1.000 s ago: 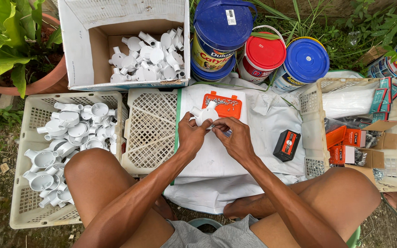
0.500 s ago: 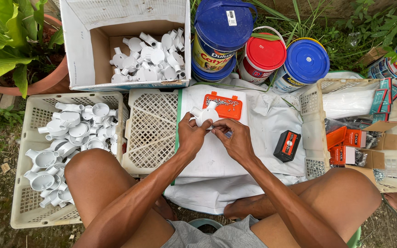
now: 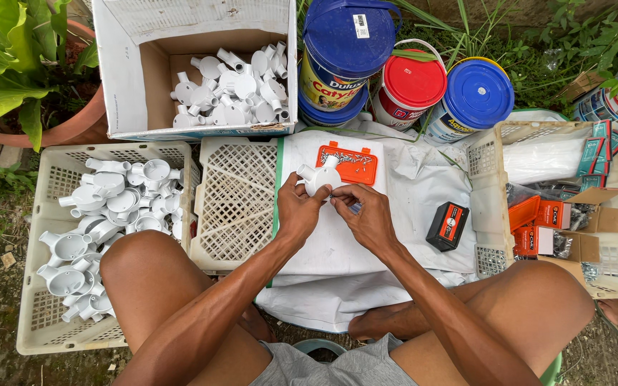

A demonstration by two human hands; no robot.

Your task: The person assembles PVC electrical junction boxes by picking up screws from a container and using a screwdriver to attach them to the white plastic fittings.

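My left hand (image 3: 296, 213) grips a white round plastic conduit box (image 3: 319, 176) with short pipe stubs, held over a white sheet (image 3: 409, 193). My right hand (image 3: 366, 214) pinches a small tool or screw against the box's rim; the item is too small to tell. Just beyond the hands lies an orange tray of small screws (image 3: 348, 162). A cream crate (image 3: 44, 314) on my left holds several of the same white boxes, and a cardboard box (image 3: 126, 78) behind it holds more.
An upturned cream crate (image 3: 234, 207) lies under the sheet's left edge. A small black box (image 3: 446, 226) rests on the sheet. A right-hand crate (image 3: 613, 275) holds orange packets. Three lidded paint buckets (image 3: 413, 82) stand behind. A potted plant (image 3: 8, 78) stands far left.
Both hands stay at the same spot on the white box, with only slight finger movement. Nothing else has moved.
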